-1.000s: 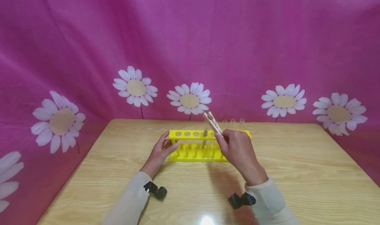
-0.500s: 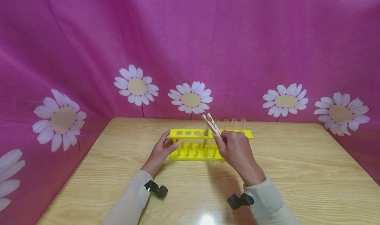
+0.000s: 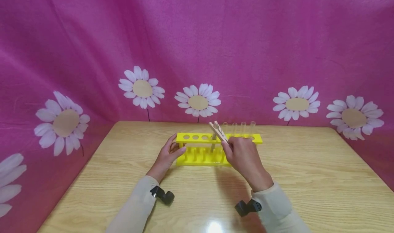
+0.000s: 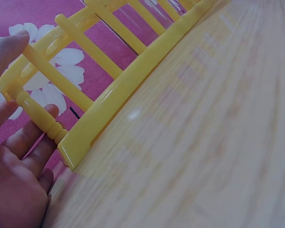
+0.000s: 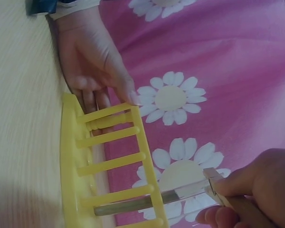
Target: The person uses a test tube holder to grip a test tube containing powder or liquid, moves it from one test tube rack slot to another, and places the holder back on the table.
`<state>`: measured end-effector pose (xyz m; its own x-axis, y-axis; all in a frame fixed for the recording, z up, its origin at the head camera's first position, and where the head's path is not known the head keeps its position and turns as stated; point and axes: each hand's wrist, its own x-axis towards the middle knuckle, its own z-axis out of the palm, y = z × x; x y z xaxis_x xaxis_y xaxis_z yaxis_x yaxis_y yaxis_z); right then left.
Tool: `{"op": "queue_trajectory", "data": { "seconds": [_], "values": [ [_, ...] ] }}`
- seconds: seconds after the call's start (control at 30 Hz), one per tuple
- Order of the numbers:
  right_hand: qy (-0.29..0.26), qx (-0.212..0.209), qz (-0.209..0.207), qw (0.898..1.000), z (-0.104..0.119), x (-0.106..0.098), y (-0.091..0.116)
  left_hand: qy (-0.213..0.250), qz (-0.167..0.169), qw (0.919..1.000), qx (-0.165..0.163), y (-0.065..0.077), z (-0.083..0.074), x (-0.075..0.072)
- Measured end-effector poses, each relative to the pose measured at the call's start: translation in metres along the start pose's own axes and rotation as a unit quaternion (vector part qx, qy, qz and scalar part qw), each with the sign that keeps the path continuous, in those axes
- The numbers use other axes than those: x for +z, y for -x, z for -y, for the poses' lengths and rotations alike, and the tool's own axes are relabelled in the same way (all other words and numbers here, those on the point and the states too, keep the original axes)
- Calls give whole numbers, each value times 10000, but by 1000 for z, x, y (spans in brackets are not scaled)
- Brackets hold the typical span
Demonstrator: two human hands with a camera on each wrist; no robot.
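Note:
A yellow test tube rack (image 3: 197, 141) stands on the table. My left hand (image 3: 164, 159) holds its left end, thumb on the front; in the left wrist view its other fingers lie behind the end post of the rack (image 4: 109, 114). My right hand (image 3: 247, 161) grips a wooden test tube clamp (image 3: 220, 133), tilted up to the left. In the right wrist view the clamp's (image 5: 242, 209) tip meets the upper part of a glass test tube (image 5: 128, 205) with greyish contents, which stands in a middle hole. The right hand hides part of the rack's right side.
Several clear test tubes (image 3: 243, 127) rise from the right part of the rack. Pegs stand along the rack's base. The wooden table (image 3: 307, 164) runs back to a magenta cloth (image 3: 246, 55) printed with white flowers.
My right hand has lowered the clamp slightly, its tip now lower along the tube's upper part. The left hand keeps its hold on the rack, and the head view has shifted slightly.

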<state>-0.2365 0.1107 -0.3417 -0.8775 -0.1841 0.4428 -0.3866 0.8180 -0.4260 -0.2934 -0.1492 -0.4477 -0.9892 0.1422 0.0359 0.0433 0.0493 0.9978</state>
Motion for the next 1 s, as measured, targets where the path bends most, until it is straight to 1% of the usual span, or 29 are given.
{"op": "queue_trajectory", "data": {
  "seconds": [0.17,0.4,0.5,0.6,0.83,0.9,0.93,1.0],
  "values": [
    [123,116,146,9998,-2,3,-1,217,142,9997,-36,1,-5,0],
    [272,305,349,9986,-4,8,-2,93,254,9996,-83,14,-29,3],
    [335,364,390,9980,-5,10,-2,75,223,9997,-84,15,-31,4],
    [356,406,424,9976,-5,11,-3,126,180,9997,-92,14,-29,3],
    [331,436,443,9975,-5,11,-2,112,40,9999,48,2,-5,1],
    [311,454,451,9975,-4,12,-2,109,22,9999,37,2,-5,1],
    [297,470,457,9974,-4,12,-2,93,-18,9999,72,1,-1,1],
    [269,483,469,9974,-5,12,-2,79,-45,9999,68,1,-1,1]
  ]
}}
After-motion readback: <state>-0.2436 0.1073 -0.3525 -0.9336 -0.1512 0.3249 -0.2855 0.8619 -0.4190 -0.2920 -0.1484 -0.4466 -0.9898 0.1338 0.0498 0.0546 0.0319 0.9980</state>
